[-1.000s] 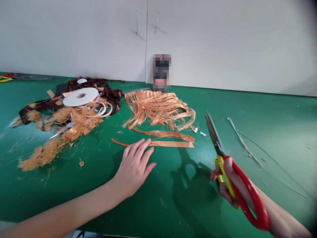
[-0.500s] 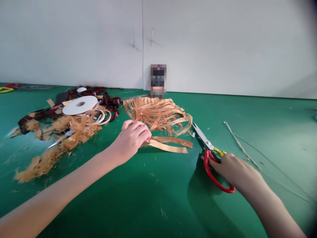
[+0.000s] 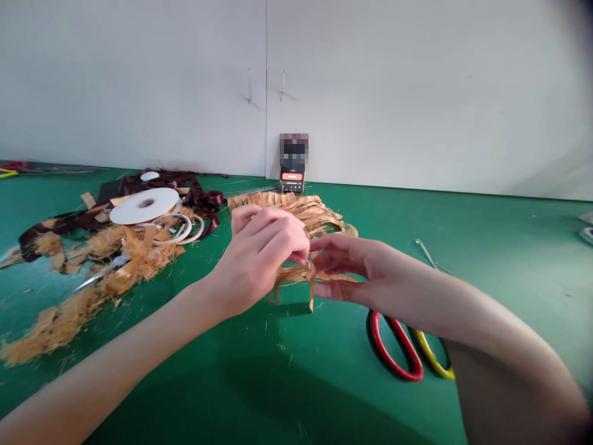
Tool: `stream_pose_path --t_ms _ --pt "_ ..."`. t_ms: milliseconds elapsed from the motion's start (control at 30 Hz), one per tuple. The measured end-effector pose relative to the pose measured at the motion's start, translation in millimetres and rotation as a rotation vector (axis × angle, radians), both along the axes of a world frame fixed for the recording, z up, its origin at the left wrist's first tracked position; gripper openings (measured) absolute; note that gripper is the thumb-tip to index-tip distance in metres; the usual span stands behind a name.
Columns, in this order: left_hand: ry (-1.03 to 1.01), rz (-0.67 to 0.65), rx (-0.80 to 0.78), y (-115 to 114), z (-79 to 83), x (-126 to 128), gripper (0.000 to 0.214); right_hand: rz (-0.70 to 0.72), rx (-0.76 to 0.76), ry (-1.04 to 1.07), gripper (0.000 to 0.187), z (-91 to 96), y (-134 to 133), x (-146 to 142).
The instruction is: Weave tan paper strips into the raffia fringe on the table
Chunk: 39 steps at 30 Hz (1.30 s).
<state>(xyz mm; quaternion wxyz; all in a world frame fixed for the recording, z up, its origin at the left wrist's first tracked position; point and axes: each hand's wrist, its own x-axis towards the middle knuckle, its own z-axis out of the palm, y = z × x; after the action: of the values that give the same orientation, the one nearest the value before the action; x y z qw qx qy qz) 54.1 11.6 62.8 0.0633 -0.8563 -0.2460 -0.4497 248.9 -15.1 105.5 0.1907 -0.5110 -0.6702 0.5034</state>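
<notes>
My left hand (image 3: 266,250) is closed on a small bunch of tan ribbon strips (image 3: 312,290), their ends showing past its fingertips. Facing it from the right, my right hand (image 3: 359,266) has its thumb apart from its fingers, close to those strips; whether it touches them I cannot make out. Behind both hands lies a pile of shredded tan ribbon (image 3: 278,199), partly covered by them. Scissors with one red handle (image 3: 396,349) and one yellow handle lie on the table below my right forearm, which hides their blades.
Leaning against the white wall is a phone (image 3: 292,176). At left, a white ribbon spool (image 3: 130,207), dark brown ribbon (image 3: 46,228) and frayed tan scraps (image 3: 69,321) form a heap on the green table. More scissors (image 3: 18,168) lie at the far left edge.
My right hand has let go of the scissors, now on the table, and moved left to the strips. My left hand has lifted the strips and shifted slightly right.
</notes>
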Motion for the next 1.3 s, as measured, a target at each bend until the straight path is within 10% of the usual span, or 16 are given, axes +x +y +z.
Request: stream_pose_path --t_ms 467,733,1067,1300 --pt "-0.058 -0.003 -0.258 -1 11.6 -3 0.018 -0.192 0.098 0.208 0.030 -4.0 -2 -10" --pt "-0.102 0.041 -0.455 -5 9.3 -1 0.013 -0.054 0.052 0.205 0.018 -6.3 0 -15" --pt "-0.392 -0.239 -1.193 -6 21.3 -4 0.013 -0.110 0.052 0.224 0.016 2.2 -3 -12" --pt "-0.459 -0.118 -1.256 -4 19.8 -3 0.004 -0.193 0.050 0.179 0.026 5.0 -4 -11"
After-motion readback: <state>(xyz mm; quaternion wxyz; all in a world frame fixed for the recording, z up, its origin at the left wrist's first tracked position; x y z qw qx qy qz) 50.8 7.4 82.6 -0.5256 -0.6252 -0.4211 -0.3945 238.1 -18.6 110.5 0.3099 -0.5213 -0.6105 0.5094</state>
